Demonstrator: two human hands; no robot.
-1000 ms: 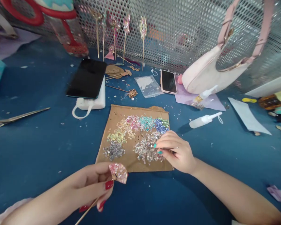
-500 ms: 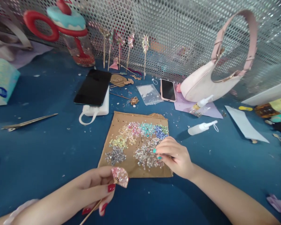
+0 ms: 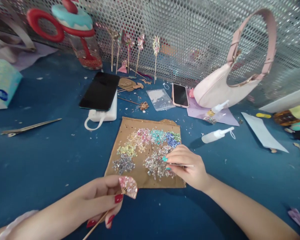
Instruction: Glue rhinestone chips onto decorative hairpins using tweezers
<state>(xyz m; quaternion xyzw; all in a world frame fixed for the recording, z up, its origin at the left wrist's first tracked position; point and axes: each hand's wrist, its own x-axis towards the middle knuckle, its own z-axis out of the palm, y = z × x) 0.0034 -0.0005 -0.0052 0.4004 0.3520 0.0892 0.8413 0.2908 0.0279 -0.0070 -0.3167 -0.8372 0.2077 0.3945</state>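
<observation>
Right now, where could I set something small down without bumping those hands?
The blue table looks mostly bare between the metal tool and left forearm, and between the white paper and right forearm. Behind the cardboard, phone, plastic bag and glittery sticks crowd together.

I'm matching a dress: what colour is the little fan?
The fan is mostly pink, with paler shiny pieces, shown in the head view.

Light moderate, cool, fairly even; seems to come from the right. Blue tabletop (image 3: 65, 146) dims toward the bottom. White bottle (image 3: 212, 136) throws a soft shadow leftward; right hand (image 3: 188, 165) and its arm darken the surface below. Metal mesh (image 3: 185, 36) glitters, brightest at upper right. Silver gems (image 3: 158, 163) sparkle, edges soft. Wide-angle stretch at sides, tissue box (image 3: 3, 83) skewed. Extreme upper-right corner darkens.
</observation>
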